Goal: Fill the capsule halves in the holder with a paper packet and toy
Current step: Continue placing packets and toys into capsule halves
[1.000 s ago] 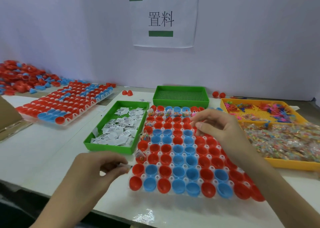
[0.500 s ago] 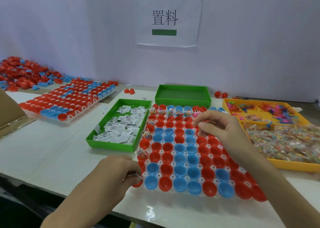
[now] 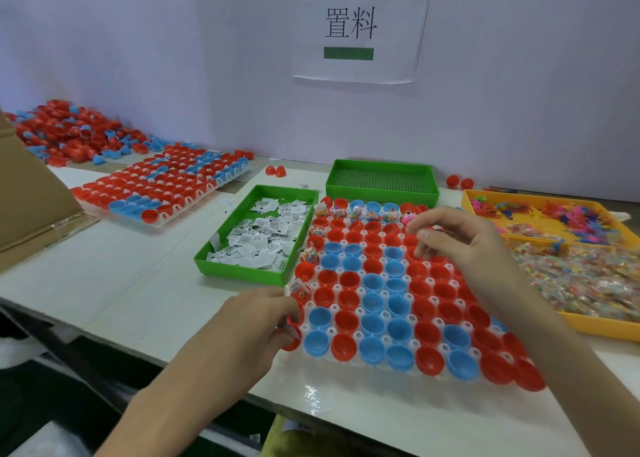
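Currently: the holder (image 3: 357, 334) sits near the front edge of the desk (image 3: 121, 283), full of red and blue capsule halves (image 3: 372, 300). The far row and part of the left column carry bagged toys (image 3: 356, 212); the other halves look bare.

Left hand (image 3: 263, 321): fingers are curled over the red corner half at the near-left of the holder. What they pinch is hidden, possibly a packet; cannot tell.

Right hand (image 3: 460, 245): fingers are bent above the far rows, tips close together. Whether it grasps anything, cannot tell.

Supply: paper packets (image 3: 256, 241) are in the green tray (image 3: 242, 273) just left of the holder. More toys are in the yellow tray (image 3: 595, 325) on the right.

Risks, as judged:
- Pressure at the corner could tip that half out of its seat or skid the holder towards the desk edge.
- The right forearm crosses above the unfilled halves and could knock some loose if it drops.
- A light packet may land between halves.
- The filled pattern is irregular, so a half could be skipped or filled twice.
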`<state>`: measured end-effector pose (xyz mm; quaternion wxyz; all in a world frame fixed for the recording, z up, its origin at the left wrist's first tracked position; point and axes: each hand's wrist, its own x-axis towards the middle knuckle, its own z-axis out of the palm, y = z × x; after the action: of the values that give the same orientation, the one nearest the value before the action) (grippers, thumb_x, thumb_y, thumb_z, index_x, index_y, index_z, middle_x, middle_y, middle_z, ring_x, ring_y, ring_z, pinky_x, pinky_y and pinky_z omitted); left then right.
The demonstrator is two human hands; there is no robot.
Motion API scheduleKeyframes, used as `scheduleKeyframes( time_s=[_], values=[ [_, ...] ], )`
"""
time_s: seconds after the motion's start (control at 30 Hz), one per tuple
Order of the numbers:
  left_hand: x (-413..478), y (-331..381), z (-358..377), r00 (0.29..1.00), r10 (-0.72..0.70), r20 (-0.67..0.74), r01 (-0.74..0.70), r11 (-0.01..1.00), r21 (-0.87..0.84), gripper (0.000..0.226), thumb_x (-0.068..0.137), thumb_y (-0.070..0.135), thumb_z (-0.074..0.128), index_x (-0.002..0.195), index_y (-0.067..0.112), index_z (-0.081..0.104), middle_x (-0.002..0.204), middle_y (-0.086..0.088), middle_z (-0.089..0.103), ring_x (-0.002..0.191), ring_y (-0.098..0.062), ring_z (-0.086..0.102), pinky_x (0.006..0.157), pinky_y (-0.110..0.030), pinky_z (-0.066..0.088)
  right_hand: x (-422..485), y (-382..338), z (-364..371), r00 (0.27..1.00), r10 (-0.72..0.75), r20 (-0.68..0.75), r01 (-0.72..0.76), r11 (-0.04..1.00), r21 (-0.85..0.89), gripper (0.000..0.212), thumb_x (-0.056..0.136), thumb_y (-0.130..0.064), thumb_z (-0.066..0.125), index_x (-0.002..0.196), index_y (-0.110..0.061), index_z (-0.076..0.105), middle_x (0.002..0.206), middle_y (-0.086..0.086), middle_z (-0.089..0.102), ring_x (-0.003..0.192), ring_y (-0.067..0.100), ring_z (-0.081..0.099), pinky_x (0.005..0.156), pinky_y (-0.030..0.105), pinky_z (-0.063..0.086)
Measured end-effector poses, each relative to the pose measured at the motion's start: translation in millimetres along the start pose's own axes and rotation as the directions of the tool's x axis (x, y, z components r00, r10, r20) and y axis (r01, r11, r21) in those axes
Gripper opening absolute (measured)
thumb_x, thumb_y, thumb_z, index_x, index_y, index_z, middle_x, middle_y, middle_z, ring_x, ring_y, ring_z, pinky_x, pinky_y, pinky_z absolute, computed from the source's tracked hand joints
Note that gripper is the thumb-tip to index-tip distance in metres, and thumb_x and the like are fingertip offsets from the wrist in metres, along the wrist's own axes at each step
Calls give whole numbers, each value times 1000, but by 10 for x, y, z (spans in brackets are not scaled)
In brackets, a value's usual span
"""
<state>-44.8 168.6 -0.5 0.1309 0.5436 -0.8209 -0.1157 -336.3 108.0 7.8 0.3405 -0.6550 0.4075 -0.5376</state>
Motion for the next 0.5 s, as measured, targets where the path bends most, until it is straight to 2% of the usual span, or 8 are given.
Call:
scheduleKeyframes(
  time_s=[0.1, 0.2, 0.4, 0.43, 0.5],
  values=[
    [-11, 5, -15, 1000, -15, -6, 15, 1000, -2, 3, 91, 26, 69, 91, 28, 67, 83, 21, 55, 81, 3, 51, 73, -14, 43, 8, 11, -4, 1000, 13, -21, -13, 1000, 12, 19, 91, 6, 60, 91, -8, 73, 79, -4, 71, 67, 11, 65, 66, 18, 53],
    [16, 18, -28, 1000, 7, 14, -8, 999, 46, 5, 91, 21, 70, 86, 23, 69, 81, 17, 55, 79, -2, 50, 68, -15, 41, 18, 26, -6, 999, 28, -43, -28, 999, 16, 21, 91, 5, 61, 89, -11, 74, 83, -2, 72, 67, 12, 66, 66, 19, 53],
    [85, 52, -16, 995, 64, 72, -75, 985, 159, 12, 90, 15, 68, 80, 21, 68, 79, 15, 45, 77, -7, 50, 70, -28, 48, 25, 60, -33, 994, 67, -81, -67, 998, 9, 24, 92, 4, 60, 88, -14, 75, 83, -3, 72, 69, 12, 67, 67, 21, 56],
    [104, 46, -20, 994, 69, 84, -82, 984, 160, 11, 89, 15, 69, 80, 21, 69, 80, 16, 45, 78, -7, 50, 69, -27, 48, 24, 66, -35, 994, 73, -84, -73, 997, 9, 25, 92, 4, 60, 87, -15, 75, 83, -3, 72, 70, 13, 67, 68, 22, 56],
    [129, 16, -46, 992, 78, 104, -92, 985, 143, 8, 87, 17, 72, 80, 22, 72, 80, 20, 46, 76, -3, 50, 62, -16, 42, 28, 75, -44, 992, 84, -89, -84, 996, 8, 25, 93, 3, 59, 87, -16, 75, 83, -2, 72, 71, 14, 66, 68, 23, 56]
  ],
)
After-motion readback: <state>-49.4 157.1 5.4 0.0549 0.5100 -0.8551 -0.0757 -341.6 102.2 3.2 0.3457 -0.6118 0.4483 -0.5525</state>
